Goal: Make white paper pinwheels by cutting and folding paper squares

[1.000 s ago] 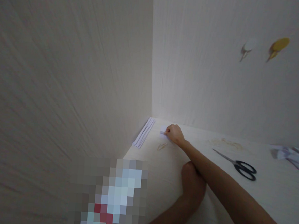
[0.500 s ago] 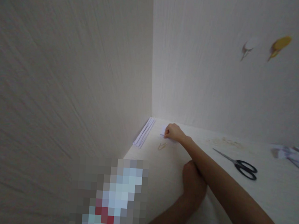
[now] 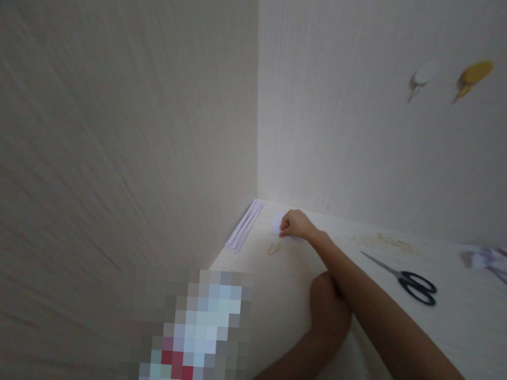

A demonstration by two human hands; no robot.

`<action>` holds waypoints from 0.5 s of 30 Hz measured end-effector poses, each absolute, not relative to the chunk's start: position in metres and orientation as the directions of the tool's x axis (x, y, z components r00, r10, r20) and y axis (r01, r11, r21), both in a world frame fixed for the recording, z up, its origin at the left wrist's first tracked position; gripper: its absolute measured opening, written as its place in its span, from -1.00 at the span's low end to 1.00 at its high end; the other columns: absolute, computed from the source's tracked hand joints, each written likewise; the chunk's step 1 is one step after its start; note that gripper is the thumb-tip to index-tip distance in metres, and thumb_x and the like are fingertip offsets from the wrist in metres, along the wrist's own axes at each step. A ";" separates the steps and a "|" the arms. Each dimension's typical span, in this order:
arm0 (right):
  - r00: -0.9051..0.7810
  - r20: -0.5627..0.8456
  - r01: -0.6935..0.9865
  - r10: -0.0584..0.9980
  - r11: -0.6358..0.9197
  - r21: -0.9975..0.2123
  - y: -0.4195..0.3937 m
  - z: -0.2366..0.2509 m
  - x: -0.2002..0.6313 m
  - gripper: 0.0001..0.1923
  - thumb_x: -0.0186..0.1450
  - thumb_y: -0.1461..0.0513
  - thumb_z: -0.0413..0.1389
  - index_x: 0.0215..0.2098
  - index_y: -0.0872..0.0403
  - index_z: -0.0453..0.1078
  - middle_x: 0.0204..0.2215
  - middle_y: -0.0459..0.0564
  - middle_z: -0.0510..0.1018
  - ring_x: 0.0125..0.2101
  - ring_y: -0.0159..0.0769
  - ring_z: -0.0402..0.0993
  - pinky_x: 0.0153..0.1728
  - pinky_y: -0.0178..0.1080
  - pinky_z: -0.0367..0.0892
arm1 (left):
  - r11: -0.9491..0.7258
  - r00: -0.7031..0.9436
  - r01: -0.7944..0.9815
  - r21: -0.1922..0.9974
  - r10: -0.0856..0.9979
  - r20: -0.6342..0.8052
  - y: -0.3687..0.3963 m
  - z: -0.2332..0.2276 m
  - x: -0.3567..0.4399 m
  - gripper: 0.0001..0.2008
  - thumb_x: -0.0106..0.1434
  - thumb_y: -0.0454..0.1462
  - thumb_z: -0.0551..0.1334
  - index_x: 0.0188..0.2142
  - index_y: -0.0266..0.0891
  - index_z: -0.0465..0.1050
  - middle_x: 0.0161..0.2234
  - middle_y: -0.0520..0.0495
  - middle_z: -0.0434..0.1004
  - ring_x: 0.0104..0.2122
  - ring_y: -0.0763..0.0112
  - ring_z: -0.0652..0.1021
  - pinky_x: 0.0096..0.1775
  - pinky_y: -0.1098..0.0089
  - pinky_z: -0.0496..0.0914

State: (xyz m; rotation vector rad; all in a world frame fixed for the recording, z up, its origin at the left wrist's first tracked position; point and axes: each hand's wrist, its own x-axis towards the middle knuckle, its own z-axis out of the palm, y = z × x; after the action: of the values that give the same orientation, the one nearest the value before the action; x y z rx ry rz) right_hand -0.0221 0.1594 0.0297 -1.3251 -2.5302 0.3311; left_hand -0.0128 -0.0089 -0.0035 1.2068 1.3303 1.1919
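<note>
On the pale tabletop (image 3: 272,295), flat white paper (image 3: 276,222) lies under the right hand (image 3: 295,223), whose grip I cannot tell.

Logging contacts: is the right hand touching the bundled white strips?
Apart: the head view shows tabletop and paper between the right hand and the white strips.

You are facing a pale wall (image 3: 348,133) where a white hook (image 3: 425,73) and a yellow hook (image 3: 477,72) are hanging; below, black-handled scissors (image 3: 400,275) are lying, and a blurred whitish bundle (image 3: 494,260) is resting farther right.
</note>
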 end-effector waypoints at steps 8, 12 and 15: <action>-0.555 0.135 0.744 0.821 0.563 -0.360 0.162 0.027 -0.021 -0.88 -0.17 0.29 0.27 -0.61 0.09 0.45 -0.58 -0.06 0.53 -0.52 -0.34 0.42 -0.51 -0.36 0.19 | -0.096 -0.086 0.215 0.972 0.989 0.117 -0.008 -0.006 -0.011 -0.82 0.06 -0.30 0.06 -0.56 -0.33 0.38 -0.50 -0.17 0.49 -0.51 0.34 0.43 -0.53 0.41 0.18; -0.561 0.149 0.713 0.815 0.566 -0.414 0.165 0.024 -0.019 -0.90 -0.17 0.35 0.24 -0.65 0.07 0.44 -0.61 -0.09 0.52 -0.53 -0.36 0.41 -0.50 -0.36 0.19 | -0.053 -0.103 0.241 0.969 0.991 0.080 -0.007 -0.006 -0.011 -0.82 0.06 -0.30 0.06 -0.55 -0.34 0.39 -0.52 -0.16 0.47 -0.51 0.36 0.41 -0.51 0.42 0.19; -0.545 0.162 0.678 0.823 0.546 -0.492 0.165 0.023 -0.020 -0.89 -0.19 0.37 0.24 -0.69 0.07 0.42 -0.64 -0.10 0.51 -0.54 -0.36 0.40 -0.48 -0.35 0.20 | -0.060 -0.087 0.211 0.976 0.993 0.080 -0.008 -0.009 -0.011 -0.83 0.05 -0.32 0.07 -0.55 -0.33 0.38 -0.53 -0.14 0.45 -0.51 0.37 0.40 -0.50 0.42 0.20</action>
State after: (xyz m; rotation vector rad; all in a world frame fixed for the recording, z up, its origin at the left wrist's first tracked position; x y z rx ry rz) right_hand -0.0198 0.1648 0.0230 -1.2276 -2.4106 0.5321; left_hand -0.0107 -0.0080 -0.0092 1.3704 1.4023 1.2267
